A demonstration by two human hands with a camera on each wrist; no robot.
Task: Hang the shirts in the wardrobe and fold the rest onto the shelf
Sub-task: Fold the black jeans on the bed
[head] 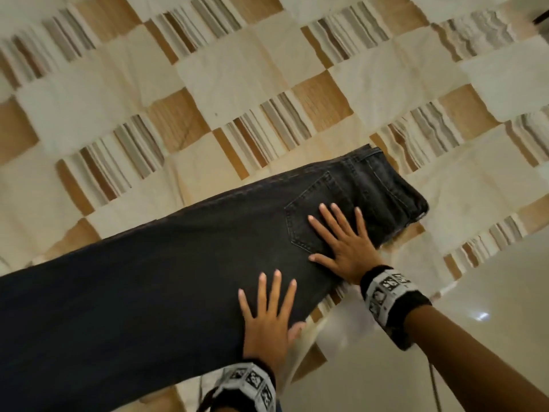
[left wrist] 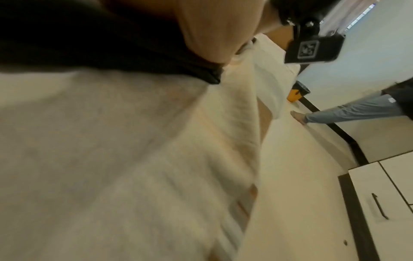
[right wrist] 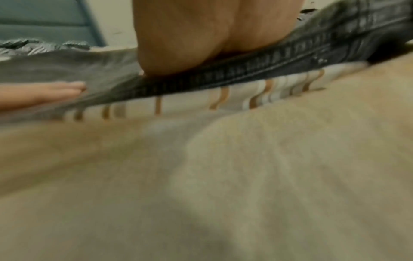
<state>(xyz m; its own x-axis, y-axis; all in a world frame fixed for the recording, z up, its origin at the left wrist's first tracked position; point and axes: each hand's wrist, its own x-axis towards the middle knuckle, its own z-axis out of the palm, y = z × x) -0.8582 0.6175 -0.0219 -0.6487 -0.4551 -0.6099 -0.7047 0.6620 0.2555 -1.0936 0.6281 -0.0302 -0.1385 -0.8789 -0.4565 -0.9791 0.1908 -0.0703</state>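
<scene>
A pair of dark jeans (head: 178, 263), folded lengthwise, lies across the bed with its waistband at the right and its back pocket facing up. My left hand (head: 267, 310) lies flat on the thigh part, fingers spread and straight. My right hand (head: 341, 239) presses flat on the back pocket, fingers spread as well. In the left wrist view the heel of the left hand (left wrist: 212, 35) sits on the dark jeans (left wrist: 111, 44). The right wrist view shows the right hand (right wrist: 212, 35) on the jeans' seam edge (right wrist: 245, 76). The left hand's fingers (right wrist: 55, 91) show at the left.
The bed wears a checked cream, tan and striped bedspread (head: 237, 69). Glossy pale floor (head: 475, 292) lies to the right. In the left wrist view another person's leg (left wrist: 346, 114) stands by the wall, near an orange and black bin (left wrist: 297, 93) and a white cabinet (left wrist: 368, 194).
</scene>
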